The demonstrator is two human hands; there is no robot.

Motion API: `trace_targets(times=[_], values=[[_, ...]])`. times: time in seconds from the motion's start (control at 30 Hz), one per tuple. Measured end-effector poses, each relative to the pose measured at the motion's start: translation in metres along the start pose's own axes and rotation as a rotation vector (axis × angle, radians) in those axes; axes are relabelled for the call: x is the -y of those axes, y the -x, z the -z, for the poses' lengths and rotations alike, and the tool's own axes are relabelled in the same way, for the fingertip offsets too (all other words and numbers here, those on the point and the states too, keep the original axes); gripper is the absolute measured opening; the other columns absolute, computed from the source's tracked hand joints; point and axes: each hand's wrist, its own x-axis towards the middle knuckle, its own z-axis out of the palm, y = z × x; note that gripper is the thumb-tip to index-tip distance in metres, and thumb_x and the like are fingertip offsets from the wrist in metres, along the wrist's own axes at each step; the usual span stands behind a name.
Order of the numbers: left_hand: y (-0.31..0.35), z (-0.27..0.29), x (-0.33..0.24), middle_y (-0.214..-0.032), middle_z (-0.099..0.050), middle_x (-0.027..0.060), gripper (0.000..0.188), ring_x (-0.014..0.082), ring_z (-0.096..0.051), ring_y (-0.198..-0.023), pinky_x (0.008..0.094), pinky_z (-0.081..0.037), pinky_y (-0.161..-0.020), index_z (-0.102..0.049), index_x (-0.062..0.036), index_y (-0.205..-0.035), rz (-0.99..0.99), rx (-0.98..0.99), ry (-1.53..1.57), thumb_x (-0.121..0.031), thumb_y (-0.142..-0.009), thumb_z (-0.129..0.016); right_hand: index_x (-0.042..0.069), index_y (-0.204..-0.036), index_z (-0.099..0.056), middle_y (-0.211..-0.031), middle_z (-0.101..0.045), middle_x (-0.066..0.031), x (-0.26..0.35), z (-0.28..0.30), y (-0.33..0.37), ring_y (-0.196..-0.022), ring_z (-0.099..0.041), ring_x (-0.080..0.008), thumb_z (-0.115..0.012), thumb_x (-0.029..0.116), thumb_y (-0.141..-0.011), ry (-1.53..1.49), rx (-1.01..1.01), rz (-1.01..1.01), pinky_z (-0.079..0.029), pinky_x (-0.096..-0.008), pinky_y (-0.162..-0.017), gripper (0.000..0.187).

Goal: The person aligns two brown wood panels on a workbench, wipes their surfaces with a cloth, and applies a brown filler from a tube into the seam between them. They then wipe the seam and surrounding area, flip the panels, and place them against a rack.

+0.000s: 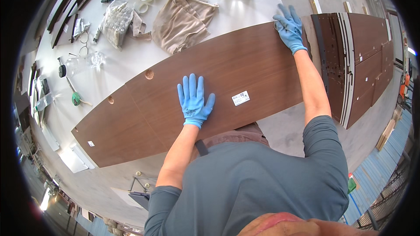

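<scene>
The brown panel point(175, 122) lies at six o'clock on the tabletop point(133, 59), seemingly steadied by the left hand point(193, 102), grip spread flat, and right hand point(290, 29), grip loosely fanned over the panel's two-o'clock edge.

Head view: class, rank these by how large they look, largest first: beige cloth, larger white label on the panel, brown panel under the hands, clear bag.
1. Brown panel
2. Beige cloth
3. Clear bag
4. Larger white label
</scene>
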Motion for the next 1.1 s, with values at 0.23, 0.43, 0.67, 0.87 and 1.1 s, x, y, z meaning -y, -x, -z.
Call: trace_targets(times=[0.23,0.43,0.67,0.87,1.1], values=[[0.001,-0.001,0.000,-0.176,-0.035,0.0181,0.080,0.0439,-0.027,-0.163,0.0608,-0.016,-0.133,-0.046,-0.0119,-0.165,0.000,0.010,-0.007,-0.046,-0.096,-0.069,0.037,-0.142,-0.072,-0.175,-0.040,-0.0056,-0.018,-0.019,0.008,-0.162,-0.031,-0.0393,-0.064,0.036,-0.106,0.127,0.170,-0.052,-0.022,-0.0519,-0.131,0.037],[-0.001,-0.001,-0.001,-0.174,-0.037,0.0184,0.082,0.0436,-0.029,-0.162,0.0619,-0.016,-0.133,-0.048,-0.0118,-0.164,0.002,-0.001,-0.005,-0.046,-0.093,-0.071,0.034,-0.153,-0.064,-0.176,-0.038,-0.0073,-0.013,-0.009,0.001,-0.163,-0.030,-0.0354,-0.062,0.036,-0.107,0.244,0.307,-0.057,-0.021,-0.0500,-0.133,0.046],[0.001,-0.002,0.001,-0.175,-0.036,0.0179,0.081,0.0435,-0.028,-0.163,0.0608,-0.015,-0.133,-0.046,-0.0119,-0.165,0.008,0.000,0.010,-0.046,-0.095,-0.069,0.026,-0.164,-0.050,-0.179,-0.032,-0.0063,-0.021,0.017,-0.024,-0.164,-0.031,-0.0282,-0.074,0.044,-0.094,-0.010,0.563,-0.212,-0.020,-0.0446,-0.134,0.075],[0.001,0.000,0.001,-0.175,-0.036,0.0183,0.081,0.0429,-0.028,-0.163,0.0609,-0.015,-0.133,-0.047,-0.0113,-0.164,0.012,0.019,-0.002,-0.045,-0.095,-0.070,0.027,-0.172,-0.036,-0.181,-0.026,-0.0076,-0.021,0.012,-0.030,-0.165,-0.027,-0.0330,-0.072,0.045,-0.094,0.120,0.617,-0.206,-0.022,-0.0464,-0.133,0.088],[0.001,0.001,0.001,-0.174,-0.036,0.0188,0.081,0.0427,-0.028,-0.163,0.0606,-0.016,-0.133,-0.049,-0.0108,-0.163,0.016,-0.009,0.037,-0.045,-0.093,-0.072,0.017,-0.156,-0.056,-0.167,-0.047,-0.0148,0.019,0.014,-0.017,-0.156,-0.040,-0.0343,-0.073,0.039,-0.090,0.267,0.367,-0.271,-0.029,-0.0500,-0.128,0.072]])
